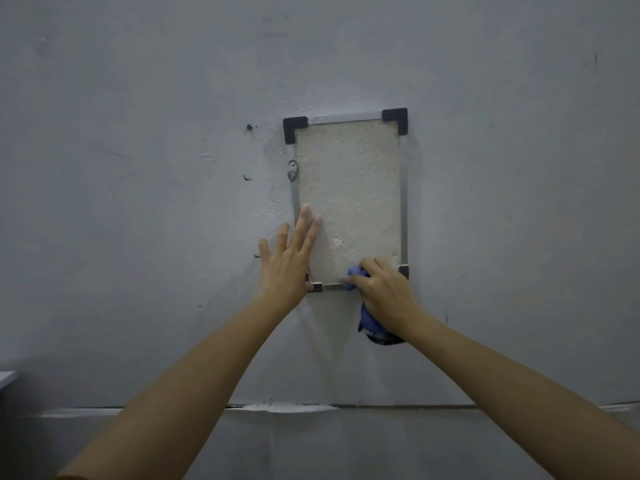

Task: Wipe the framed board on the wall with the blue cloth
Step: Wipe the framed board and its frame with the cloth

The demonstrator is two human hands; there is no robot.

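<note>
overhead, one framed board (348, 188), one blue cloth (370, 320) in right hand (384, 292), left hand (287, 261) flat

- The framed board (349, 188) hangs on the wall (138, 98).
- The left hand (285, 268) lies flat over the board's bottom left corner.
- The right hand (384, 292) holds the cloth (370, 322) on the bottom edge, right of the left hand.
- A small hook (293, 169) sits on the frame's left side, above the left hand.

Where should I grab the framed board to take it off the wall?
Probably its long side rails, one hand from each side: the framed board hangs upright and narrow, flat against the wall, so only the edges offer purchase.
</note>
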